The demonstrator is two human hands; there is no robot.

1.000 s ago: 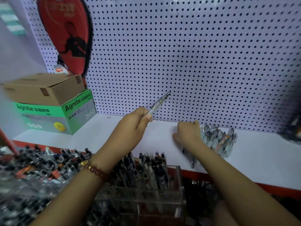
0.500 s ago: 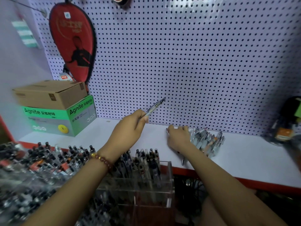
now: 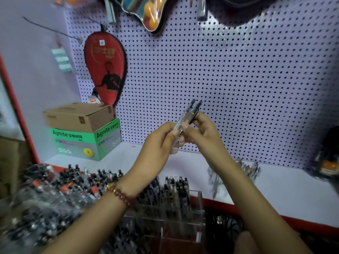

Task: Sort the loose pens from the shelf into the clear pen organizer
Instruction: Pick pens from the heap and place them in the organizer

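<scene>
Backdrop: pale pegboard [image 3: 238,79] rises behind the organizer [image 3: 199,204], with a red paddle case [image 3: 106,70] hanging above and to its left.
Shelf: white shelf [image 3: 286,191] with a red front edge runs just behind the organizer. A cardboard box [image 3: 78,116] sits on a green box [image 3: 86,143] behind the organizer and well to its left.
Organizer: clear and compartmented. Its back compartments are thick with upright pens. The front ones look emptier, though blur makes that hard to tell.
Left hand: the left hand [image 3: 157,142] is raised above the organizer, fingers curled round the lower barrels of the held pens [image 3: 189,112]. A bracelet [image 3: 119,194] is on the wrist.
Right hand: the right hand [image 3: 203,132] is also above the organizer, touching the left. Thumb and fingers pinch the same pens a little higher up.
Held pens: two, I think, with clear barrels and dark tops, tilted up toward the pegboard. They are well above the organizer, not in it.
Loose pens: a small heap of loose pens [image 3: 247,167] lies on the shelf behind and to the right of the organizer, with a blurred straggler or two nearer it.
Progress: from where I stand, well under way. Plenty of pens stand in the organizer, and the heap looks modest.
Step in hand: likely squaring the pair together before dropping them in.
Left to do: lower this pair into a compartment, then work through the heap.
</scene>
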